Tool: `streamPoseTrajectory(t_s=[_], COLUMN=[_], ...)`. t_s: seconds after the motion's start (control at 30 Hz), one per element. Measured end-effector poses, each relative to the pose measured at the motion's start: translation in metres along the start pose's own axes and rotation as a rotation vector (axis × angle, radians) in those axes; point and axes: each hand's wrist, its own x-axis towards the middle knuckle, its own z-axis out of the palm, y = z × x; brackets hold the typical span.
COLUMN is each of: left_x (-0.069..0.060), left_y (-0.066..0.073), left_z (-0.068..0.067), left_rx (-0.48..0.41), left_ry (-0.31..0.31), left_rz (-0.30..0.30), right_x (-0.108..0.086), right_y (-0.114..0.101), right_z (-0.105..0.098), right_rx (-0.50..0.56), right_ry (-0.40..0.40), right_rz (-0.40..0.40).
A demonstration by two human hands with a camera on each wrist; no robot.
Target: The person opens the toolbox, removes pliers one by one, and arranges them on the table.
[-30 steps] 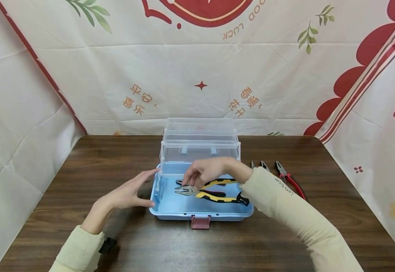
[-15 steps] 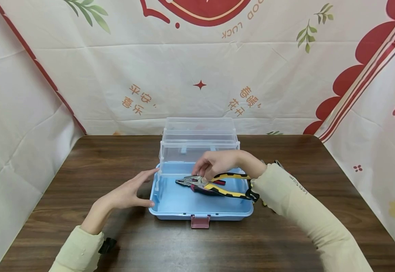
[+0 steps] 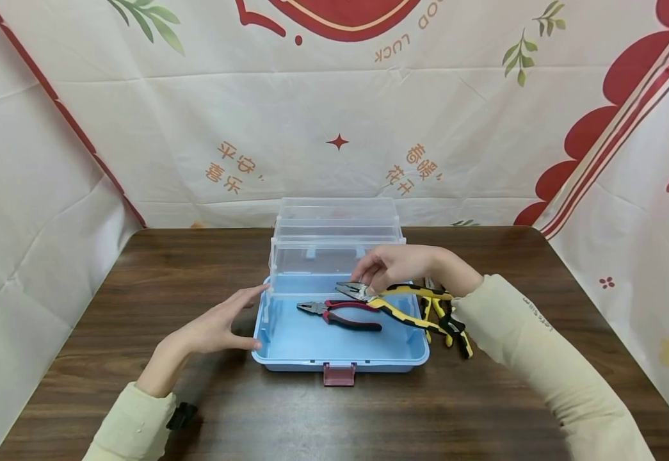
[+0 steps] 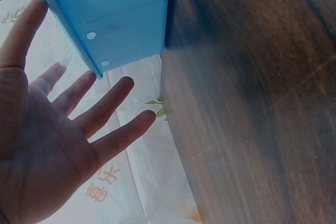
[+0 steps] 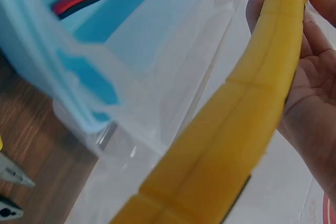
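Observation:
My right hand [image 3: 394, 264] pinches a pair of yellow-and-black pliers [image 3: 399, 314] near the pivot, above the right side of a light blue toolbox [image 3: 305, 352]. Their jaws point left, handles spread to the right. In the right wrist view one yellow handle [image 5: 247, 108] runs down from the fingers. Inside the toolbox lie red-and-black pliers [image 3: 353, 325], jaws to the left. My left hand [image 3: 213, 330] has its fingers spread, with thumb and fingertips at the toolbox's left rim; in the left wrist view the left palm [image 4: 47, 140] faces the camera.
The clear lid [image 3: 340, 221] stands raised behind the toolbox, and a dark red latch [image 3: 338, 375] hangs at its front. More yellow-and-black pliers [image 3: 465, 342] lie right of the box, partly under the right forearm. A patterned cloth [image 3: 288, 115] hangs behind the wooden table [image 3: 242, 410].
My right hand has carried the yellow-and-black pliers rightward and slightly back, from over the red-and-black pliers to the toolbox's right side. The left hand has stayed at the rim.

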Motion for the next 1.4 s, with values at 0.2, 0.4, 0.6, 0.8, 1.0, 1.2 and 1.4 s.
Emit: streamPoseTrajectory(t_s=[0.2, 0.4, 0.6, 0.8, 1.0, 1.2, 1.4], left_x=[0.0, 0.001, 0.0, 0.0, 0.0, 0.0, 0.0], left_y=[-0.001, -0.001, -0.001, 0.0, 0.001, 0.001, -0.001], left_z=[0.0, 0.0, 0.0, 0.0, 0.001, 0.001, 0.001], left_rx=[-0.002, -0.002, -0.005, -0.002, -0.007, -0.005, -0.01], left_ry=[0.001, 0.004, 0.006, 0.008, 0.002, 0.004, 0.004], left_rz=[0.002, 0.0, 0.003, 0.002, 0.004, -0.004, -0.007], right_x=[-0.019, -0.039, -0.061, -0.087, -0.115, -0.142, -0.162], right_y=[0.006, 0.02, 0.034, 0.047, 0.061, 0.078, 0.1], right_z=[-0.009, -0.02, -0.027, -0.033, -0.036, -0.039, -0.043], right_rx=[-0.012, -0.052, -0.058, 0.017, 0.027, 0.076, 0.111], right_ry=[0.053, 0.106, 0.146, 0.188, 0.274, 0.344, 0.388], right_rz=[0.027, 0.042, 0.084, 0.082, 0.095, 0.095, 0.075])
